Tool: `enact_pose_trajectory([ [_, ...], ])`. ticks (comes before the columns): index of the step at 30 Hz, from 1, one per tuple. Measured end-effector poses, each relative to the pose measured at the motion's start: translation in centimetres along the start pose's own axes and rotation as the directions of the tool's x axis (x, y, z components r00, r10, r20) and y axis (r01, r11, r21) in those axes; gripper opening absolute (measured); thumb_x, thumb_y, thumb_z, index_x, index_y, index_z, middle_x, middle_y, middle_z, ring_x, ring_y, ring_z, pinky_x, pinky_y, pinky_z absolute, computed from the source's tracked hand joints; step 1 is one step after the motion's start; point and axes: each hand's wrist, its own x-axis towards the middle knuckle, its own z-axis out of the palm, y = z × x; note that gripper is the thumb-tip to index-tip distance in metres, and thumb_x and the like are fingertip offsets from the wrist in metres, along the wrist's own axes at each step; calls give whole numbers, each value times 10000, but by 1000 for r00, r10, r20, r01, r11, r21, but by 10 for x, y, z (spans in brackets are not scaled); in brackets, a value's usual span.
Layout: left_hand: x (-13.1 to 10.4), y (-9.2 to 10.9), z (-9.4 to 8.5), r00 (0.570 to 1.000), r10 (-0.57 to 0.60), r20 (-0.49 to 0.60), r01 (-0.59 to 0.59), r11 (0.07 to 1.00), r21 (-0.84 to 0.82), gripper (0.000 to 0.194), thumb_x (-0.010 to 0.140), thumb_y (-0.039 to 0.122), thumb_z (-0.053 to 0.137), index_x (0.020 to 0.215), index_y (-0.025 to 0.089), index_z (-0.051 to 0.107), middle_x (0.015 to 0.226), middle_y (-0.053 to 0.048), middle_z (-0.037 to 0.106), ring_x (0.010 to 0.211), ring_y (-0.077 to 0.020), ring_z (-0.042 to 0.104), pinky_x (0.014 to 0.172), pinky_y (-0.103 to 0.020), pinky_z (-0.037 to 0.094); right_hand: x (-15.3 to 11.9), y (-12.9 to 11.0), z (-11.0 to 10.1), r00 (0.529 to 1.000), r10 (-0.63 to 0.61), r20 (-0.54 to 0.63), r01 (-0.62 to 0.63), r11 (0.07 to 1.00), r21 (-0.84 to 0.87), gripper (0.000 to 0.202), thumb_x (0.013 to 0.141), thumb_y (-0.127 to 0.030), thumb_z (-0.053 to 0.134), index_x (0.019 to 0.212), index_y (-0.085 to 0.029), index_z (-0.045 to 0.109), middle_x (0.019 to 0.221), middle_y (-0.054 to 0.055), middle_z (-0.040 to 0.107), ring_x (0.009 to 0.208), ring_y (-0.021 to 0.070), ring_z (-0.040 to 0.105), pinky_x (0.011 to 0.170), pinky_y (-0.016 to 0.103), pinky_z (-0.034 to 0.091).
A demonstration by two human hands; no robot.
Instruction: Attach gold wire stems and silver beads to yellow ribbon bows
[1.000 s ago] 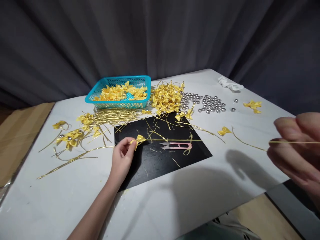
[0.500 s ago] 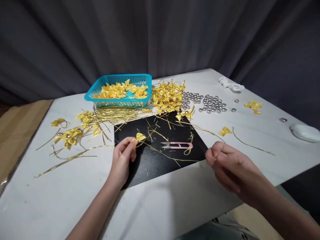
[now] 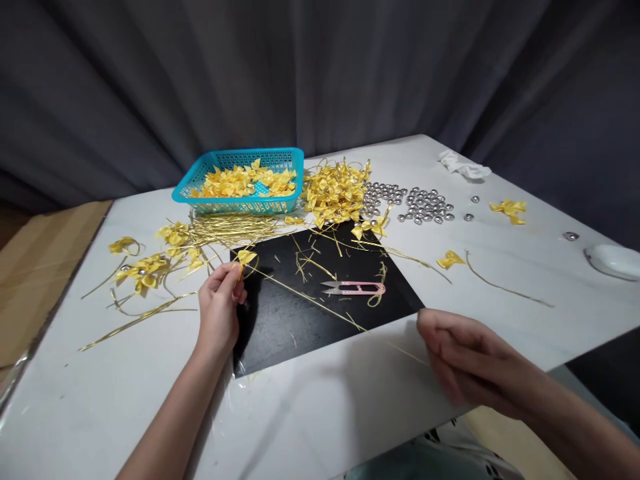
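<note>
My left hand (image 3: 220,300) pinches a yellow ribbon bow (image 3: 247,258) at the left edge of the black mat (image 3: 280,340). From the bow a thin gold cord (image 3: 315,303) runs taut down to the right, across the mat. My right hand (image 3: 465,353) is closed at the cord's far end, to the right of the mat; its fingertips are a little blurred. Pink thread snips (image 3: 355,288) lie on the mat among short cord scraps, between my hands.
A blue basket (image 3: 237,205) of yellow bows stands at the back, with gold cords (image 3: 230,229) before it. Finished-looking bows (image 3: 335,190) are heaped beside silver beads (image 3: 430,205). A crumpled tissue (image 3: 465,167) and a white dish (image 3: 613,260) are at the right.
My left hand has moved left and slightly up with the bow. My right hand has dropped a little and shifted slightly right. The cord between them now looks straighter.
</note>
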Motion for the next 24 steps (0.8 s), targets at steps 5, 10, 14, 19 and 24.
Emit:
enact_pose_trajectory([
  [5, 4, 0, -3, 1000, 5, -28, -5, 1000, 8, 158, 611, 227, 675, 612, 154, 535, 475, 81, 347, 426, -50, 254, 376, -146, 235, 1, -8, -2, 990, 13, -141, -70, 912, -404, 258, 837, -430, 553, 937, -197, 599, 810, 62, 679, 424, 14, 348, 377, 141, 182],
  [10, 2, -2, -4, 1000, 24, -14, -24, 999, 28, 173, 625, 250, 680, 612, 157, 535, 457, 87, 332, 421, -52, 248, 381, -155, 237, 1, -12, -9, 960, 25, -278, -133, 916, -377, 338, 793, -516, 572, 839, -182, 605, 784, 67, 683, 361, -11, 196, 354, 159, 88],
  [14, 2, -4, -4, 1000, 28, -12, -28, 999, 35, 174, 627, 265, 680, 617, 159, 543, 458, 88, 344, 416, -52, 265, 384, -164, 243, 3, -13, -12, 927, 2, -376, -79, 979, -190, 358, 751, -509, 630, 933, -219, 528, 747, 35, 671, 336, -22, 136, 360, 160, 32],
  [19, 3, -5, -4, 999, 38, -16, -37, 997, 61, 179, 646, 288, 680, 624, 165, 551, 460, 86, 361, 407, -55, 288, 390, -177, 246, -1, -9, -9, 849, -33, -527, 35, 999, -7, 371, 719, -495, 672, 919, -208, 548, 404, -102, 297, 414, 12, 72, 405, 150, 96],
  [24, -1, -5, -3, 999, 45, 19, -46, 993, 108, 159, 681, 292, 669, 662, 171, 567, 499, 76, 392, 427, -61, 318, 403, -179, 255, -5, -14, -4, 878, -34, -477, 105, 987, 123, 329, 667, -439, 721, 824, -220, 533, 574, -40, 528, 406, 7, 72, 392, 182, 117],
])
